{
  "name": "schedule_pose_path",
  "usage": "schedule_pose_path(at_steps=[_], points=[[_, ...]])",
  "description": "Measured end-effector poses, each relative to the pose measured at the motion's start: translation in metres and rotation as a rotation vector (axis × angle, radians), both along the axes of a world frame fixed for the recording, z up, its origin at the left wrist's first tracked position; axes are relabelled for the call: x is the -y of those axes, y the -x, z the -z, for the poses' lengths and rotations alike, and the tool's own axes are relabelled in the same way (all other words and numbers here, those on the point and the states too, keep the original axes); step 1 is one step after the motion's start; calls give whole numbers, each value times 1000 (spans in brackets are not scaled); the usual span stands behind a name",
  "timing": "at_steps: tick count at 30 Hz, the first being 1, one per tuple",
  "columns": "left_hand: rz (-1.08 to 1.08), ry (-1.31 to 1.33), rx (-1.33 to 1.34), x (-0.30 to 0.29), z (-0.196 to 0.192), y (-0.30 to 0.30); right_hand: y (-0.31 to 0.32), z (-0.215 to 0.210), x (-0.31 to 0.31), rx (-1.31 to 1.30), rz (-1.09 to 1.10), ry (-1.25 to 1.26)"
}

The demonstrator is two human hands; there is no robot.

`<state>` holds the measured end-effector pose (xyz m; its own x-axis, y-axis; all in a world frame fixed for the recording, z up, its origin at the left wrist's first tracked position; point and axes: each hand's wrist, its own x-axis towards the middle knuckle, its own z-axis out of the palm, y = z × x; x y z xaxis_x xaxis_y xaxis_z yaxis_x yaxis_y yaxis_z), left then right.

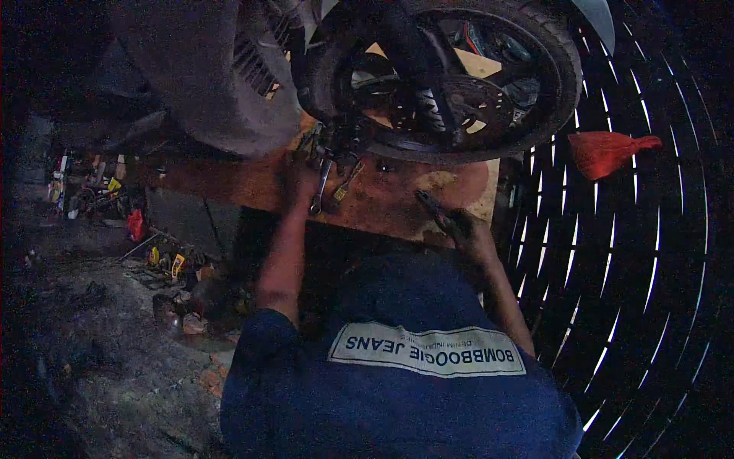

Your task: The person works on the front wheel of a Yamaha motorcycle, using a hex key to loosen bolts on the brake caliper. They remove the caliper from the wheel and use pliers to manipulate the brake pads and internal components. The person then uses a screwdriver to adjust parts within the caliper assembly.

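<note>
In dim light, my left hand (301, 177) is at the edge of a stained wooden board (459, 187), close beside a metal wrench (319, 191). Its fingers run into shadow under a dark mechanical part (344, 136) at the lower left of a motorcycle wheel (562, 84). Whether they grip anything is hidden. My right hand (470, 232) is closed over the board's right part, holding a small dark object (428, 202) whose kind I cannot make out. A yellowish brush-like tool (348, 182) lies between the hands, nearer the left. The wheel's brake disc (478, 107) shows above.
A grey body panel (206, 92) hangs over the upper left. To the right, a red bag (608, 153) is against a slatted wall (604, 252). Assorted tools and parts (180, 268) lie on the floor at left.
</note>
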<state>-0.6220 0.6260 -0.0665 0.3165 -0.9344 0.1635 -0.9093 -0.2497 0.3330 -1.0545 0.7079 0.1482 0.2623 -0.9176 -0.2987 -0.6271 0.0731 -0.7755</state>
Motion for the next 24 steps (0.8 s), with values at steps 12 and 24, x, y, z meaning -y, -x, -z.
schedule_pose_path(at_steps=[12, 24], points=[[-119, 596, -785, -32, -84, 60, 16, 97, -2, -679, -169, 345], [-92, 481, -293, -12, -218, 154, 2, 98, -1, -738, -157, 318]])
